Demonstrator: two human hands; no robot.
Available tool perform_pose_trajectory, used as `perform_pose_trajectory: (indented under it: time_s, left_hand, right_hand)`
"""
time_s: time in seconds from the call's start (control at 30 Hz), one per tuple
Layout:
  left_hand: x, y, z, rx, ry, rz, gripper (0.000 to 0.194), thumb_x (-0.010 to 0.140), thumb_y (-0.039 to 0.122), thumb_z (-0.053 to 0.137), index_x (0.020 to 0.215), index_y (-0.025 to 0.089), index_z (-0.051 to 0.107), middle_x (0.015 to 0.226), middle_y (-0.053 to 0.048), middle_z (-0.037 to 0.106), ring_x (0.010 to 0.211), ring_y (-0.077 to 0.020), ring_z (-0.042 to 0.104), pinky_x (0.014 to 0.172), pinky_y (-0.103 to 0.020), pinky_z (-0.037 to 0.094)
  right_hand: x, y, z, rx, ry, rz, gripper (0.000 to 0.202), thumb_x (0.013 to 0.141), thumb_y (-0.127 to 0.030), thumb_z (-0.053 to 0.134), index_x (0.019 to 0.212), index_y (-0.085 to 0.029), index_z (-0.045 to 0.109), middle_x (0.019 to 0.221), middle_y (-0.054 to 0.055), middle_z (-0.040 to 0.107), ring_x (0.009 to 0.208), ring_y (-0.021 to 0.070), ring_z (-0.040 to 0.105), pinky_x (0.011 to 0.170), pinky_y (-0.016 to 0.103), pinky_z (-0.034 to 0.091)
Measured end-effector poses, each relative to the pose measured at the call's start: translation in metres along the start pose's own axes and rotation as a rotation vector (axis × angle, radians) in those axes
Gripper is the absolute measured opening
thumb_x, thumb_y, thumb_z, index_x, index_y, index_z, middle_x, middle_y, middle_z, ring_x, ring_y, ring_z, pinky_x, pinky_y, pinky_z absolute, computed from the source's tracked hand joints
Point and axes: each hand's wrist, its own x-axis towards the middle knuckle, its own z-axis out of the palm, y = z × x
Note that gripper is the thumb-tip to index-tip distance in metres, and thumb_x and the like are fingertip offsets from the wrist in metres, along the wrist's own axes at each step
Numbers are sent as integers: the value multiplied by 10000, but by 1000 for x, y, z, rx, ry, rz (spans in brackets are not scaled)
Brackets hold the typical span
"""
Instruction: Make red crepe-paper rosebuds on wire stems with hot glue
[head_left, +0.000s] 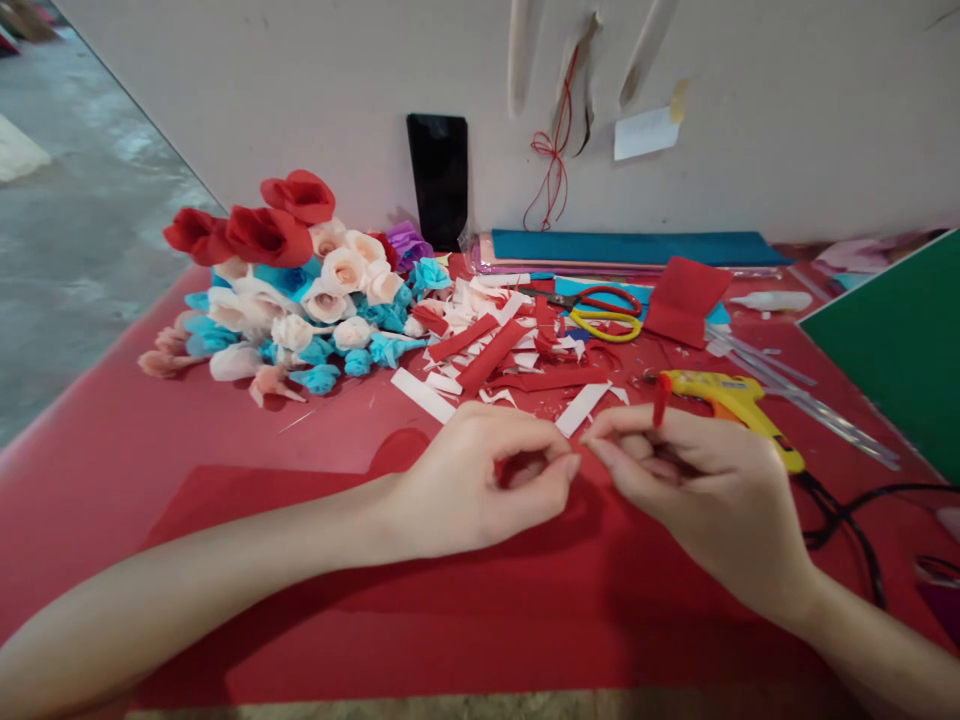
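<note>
Red sheet: nearest, flat on tabletop under both forearms; prob. laid as a work surface or stock, can't tell which.
L hand: over sheet, mid-view; thumb + index tips pressed tog., other fingers curled. Nothing visible in pinch; can't tell if a thin bit is in it.
R hand: facing L hand, tips v. near; thumb + index nearly closed, rest folded in.
Red strip: small, upright at R index finger; looks held by R hand, prob. tucked there so tips can work. Lower end hidden.
Glue gun: yellow, just beyond R hand, nozzle to L; likely parked for quick R reach.
Scraps: red + white pile beyond the 2 hands.
Scissors: lying at scraps, handles to R, prob. for easy pickup.
Flowers: paper, heaped far L, prob. out of hands' way.
Phone: propped upright vs. wall, maybe for viewing.
</note>
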Motion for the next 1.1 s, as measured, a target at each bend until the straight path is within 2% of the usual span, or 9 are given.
perform_pose_trajectory:
  time_s: [0.1,0.2,0.33,0.57,0.7,0.8,0.87,0.97,1.1]
  left_hand:
    - [-1,-4,-1,44,83,64,190,803,141,469,620,129,522,551,20,515,501,-61,448,503,-174,379]
    - [0,-9,-2,105,201,196,46,796,149,529,802,125,568,723,-14,586,638,-76,521,587,-176,432]
    - [0,-13,-3,198,276,340,181,745,172,632,914,116,601,862,-49,630,802,-90,573,727,-176,471]
    - [-3,-8,-4,203,346,401,118,714,152,664,832,156,660,758,-24,653,671,-85,572,615,-200,481]
    - [0,-5,-4,94,335,403,68,699,109,669,766,118,675,702,-41,659,620,-87,568,558,-206,477]
    - [2,-5,-5,-69,286,294,37,718,84,643,745,95,667,699,-48,667,642,-89,582,593,-211,495]
    - [2,-6,-5,-148,299,238,45,732,80,626,740,105,663,707,-41,675,659,-92,593,620,-220,505]
    - [1,-8,-4,-164,337,243,74,722,77,636,760,127,672,725,-33,683,668,-98,596,618,-229,506]
    - [-1,-8,-4,-108,311,296,82,707,79,652,776,112,683,715,-43,676,646,-95,580,578,-221,488]
  right_hand:
    - [2,3,0,178,-5,198,53,744,-182,566,695,-164,578,475,-55,351,409,29,269,356,156,199]
    - [3,7,-2,452,-148,362,97,772,-267,580,743,-177,601,506,-40,445,452,40,358,404,153,269]
    - [3,10,-2,742,-276,486,125,772,-292,606,733,-173,606,499,-45,442,467,36,365,443,165,282]
    - [2,7,1,1088,-382,594,105,770,-237,616,724,-144,629,478,-58,363,437,16,276,420,177,201]
    - [2,7,2,1118,-380,621,86,760,-228,631,728,-151,654,476,-53,382,440,12,289,426,182,200]
    - [2,7,2,1079,-380,637,92,751,-233,641,704,-155,654,468,-55,368,439,14,289,426,189,192]
    - [1,7,2,1040,-367,631,106,749,-248,644,688,-162,651,466,-57,357,439,15,288,426,190,192]
    - [-1,6,3,983,-318,583,109,740,-283,652,692,-185,649,482,-54,396,446,16,311,429,184,207]
    - [-3,6,2,842,-243,527,129,739,-325,648,702,-202,637,508,-46,448,481,27,358,450,174,249]
